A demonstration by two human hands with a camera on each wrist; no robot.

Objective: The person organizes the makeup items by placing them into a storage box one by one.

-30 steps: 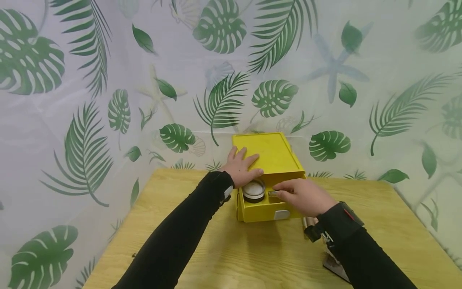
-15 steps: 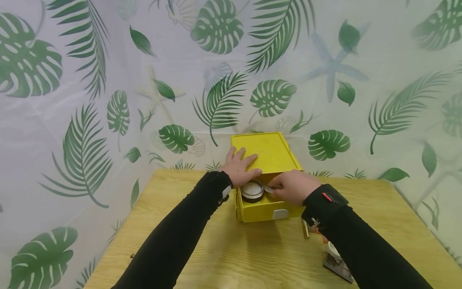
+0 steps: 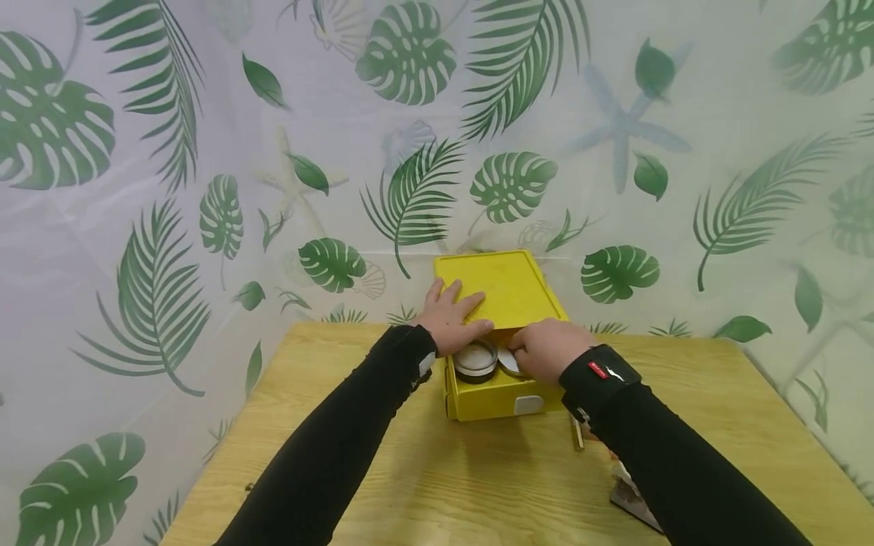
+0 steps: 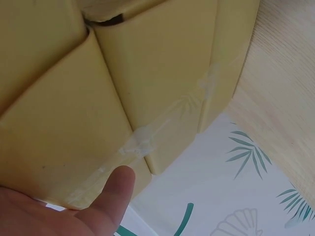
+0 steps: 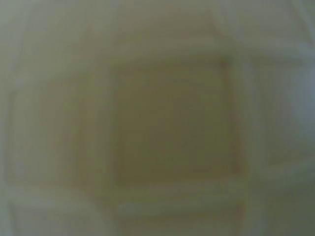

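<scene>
A yellow box [image 3: 501, 284] stands near the back of the table, its front drawer [image 3: 478, 402] pulled out. My left hand [image 3: 451, 322] rests spread on the left of the box top. In the left wrist view, a finger [image 4: 115, 191] lies along the yellow side wall. Inside the drawer sits a round jar [image 3: 476, 360] with a clear top and dark base. My right hand [image 3: 549, 349] reaches into the drawer, its fingers pinching a flat, pale round disc [image 3: 508, 362] beside the jar. The hand hides the disc's right part. Only a blurred yellowish grid [image 5: 177, 123] fills the right wrist view.
A thin gold stick [image 3: 577, 434] lies on the wooden table [image 3: 382, 455], right of the drawer. A flat dark-edged item [image 3: 631, 504] with something white on it is partly under the right forearm. Behind stands a leaf-patterned sheet [image 3: 423, 189].
My right hand has moved left and deeper into the drawer. The disc, earlier seen edge-on, now shows its pale face close to the jar. My left hand stays on the box top.
</scene>
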